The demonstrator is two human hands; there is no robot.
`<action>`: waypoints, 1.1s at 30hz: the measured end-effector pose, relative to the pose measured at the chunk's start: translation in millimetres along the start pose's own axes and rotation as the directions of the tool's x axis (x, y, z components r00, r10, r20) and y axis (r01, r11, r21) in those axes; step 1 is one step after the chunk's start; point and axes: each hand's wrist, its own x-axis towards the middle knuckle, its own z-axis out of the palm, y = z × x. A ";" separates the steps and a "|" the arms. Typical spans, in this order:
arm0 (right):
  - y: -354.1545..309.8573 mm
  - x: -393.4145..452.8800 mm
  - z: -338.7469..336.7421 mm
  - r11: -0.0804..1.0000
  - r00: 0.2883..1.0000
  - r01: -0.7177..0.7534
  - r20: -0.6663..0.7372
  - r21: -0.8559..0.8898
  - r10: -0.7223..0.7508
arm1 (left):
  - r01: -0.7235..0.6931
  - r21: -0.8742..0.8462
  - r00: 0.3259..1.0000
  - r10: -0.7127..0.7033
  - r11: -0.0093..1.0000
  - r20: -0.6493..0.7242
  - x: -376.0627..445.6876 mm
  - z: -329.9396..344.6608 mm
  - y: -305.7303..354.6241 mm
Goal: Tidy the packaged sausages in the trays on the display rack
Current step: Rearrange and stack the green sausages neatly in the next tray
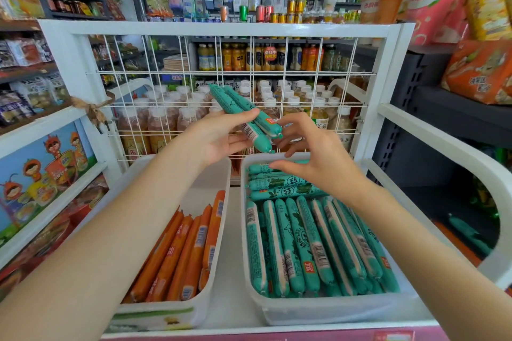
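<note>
Above the right tray point(327, 313), left hand point(214, 140) grips two green sausages point(243, 116), thumb over the top, fingers underneath; far ends angle up-left toward the wire grid point(221, 72). Right hand point(313, 155) is just beside their near ends, fingers spread and loosely curved, holding nothing; can't tell if a fingertip touches them. Below it, right tray holds green sausages: a front row lying lengthwise, a few stacked crosswise at the back. Left tray point(177, 315), beside it with a gap between, holds orange sausages point(188, 246) lying lengthwise, partly hidden by the left forearm. Both trays sit on the white rack shelf point(234, 271).
</note>
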 end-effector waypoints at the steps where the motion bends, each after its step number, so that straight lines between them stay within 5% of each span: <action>1: -1.0 0.2 1.0 1.000 1.000 -0.003 -0.023 0.006 0.003 | -0.002 -0.002 1.000 0.002 1.000 0.005 -0.1 0.4 -0.3; 11: 5.5 0.0 4.1 0.998 0.996 0.054 -0.071 0.034 -0.051 | -0.018 0.026 1.000 0.017 1.000 0.008 -2.7 1.1 -3.1; 15: 6.9 -1.1 1.8 0.987 0.994 -0.066 -0.073 0.146 0.078 | -0.003 -0.008 1.000 0.002 1.000 -0.011 -1.2 4.5 -8.3; 17: 4.5 -0.6 -1.8 0.905 0.981 -0.173 -0.012 0.390 0.193 | -0.013 -0.118 0.999 0.007 0.993 -0.054 1.4 9.7 -11.6; 20: 3.8 -1.5 -3.3 0.644 0.937 -0.296 0.085 0.706 0.338 | -0.073 -0.286 0.991 0.038 0.956 -0.128 7.9 21.1 -21.6; 28: 23.6 4.6 5.4 0.434 0.759 -0.402 0.028 0.806 0.650 | -0.082 -0.330 0.988 0.034 0.940 -0.149 20.9 39.4 -46.1; 33: 55.5 15.7 -3.4 0.373 0.675 -0.437 0.024 0.819 0.737 | 0.140 -0.248 0.990 -0.143 0.959 0.008 18.7 24.7 -42.1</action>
